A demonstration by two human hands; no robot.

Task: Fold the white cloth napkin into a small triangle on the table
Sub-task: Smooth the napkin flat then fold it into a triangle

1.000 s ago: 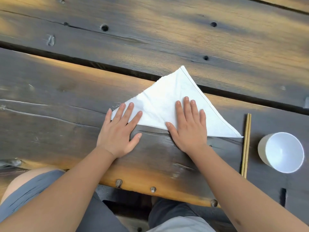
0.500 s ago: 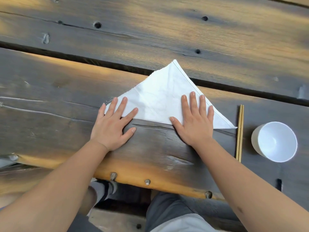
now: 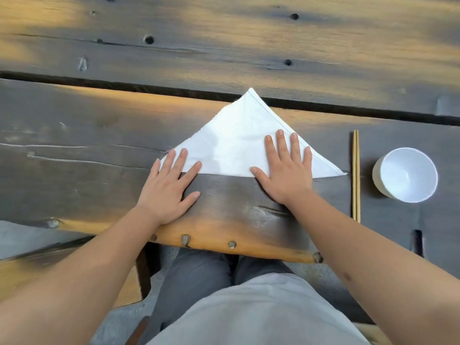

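Observation:
The white cloth napkin (image 3: 236,143) lies flat on the dark wooden table (image 3: 99,135) as a wide triangle, its tip pointing away from me and its long folded edge nearest me. My left hand (image 3: 169,188) lies flat with spread fingers, the fingertips pressing the napkin's left corner and the palm on bare wood. My right hand (image 3: 286,170) presses flat on the right half of the napkin, its palm over the folded edge. Neither hand grips the cloth.
A pair of wooden chopsticks (image 3: 356,175) lies lengthwise just right of the napkin's right corner. A white bowl (image 3: 407,174) stands further right. A dark gap between planks (image 3: 124,84) runs behind the napkin's tip. The table's near edge (image 3: 231,244) is above my lap.
The view has shifted so the napkin now looks level instead of tilted. My right hand slid a little to the right along the folded edge; my left hand stays on the left corner.

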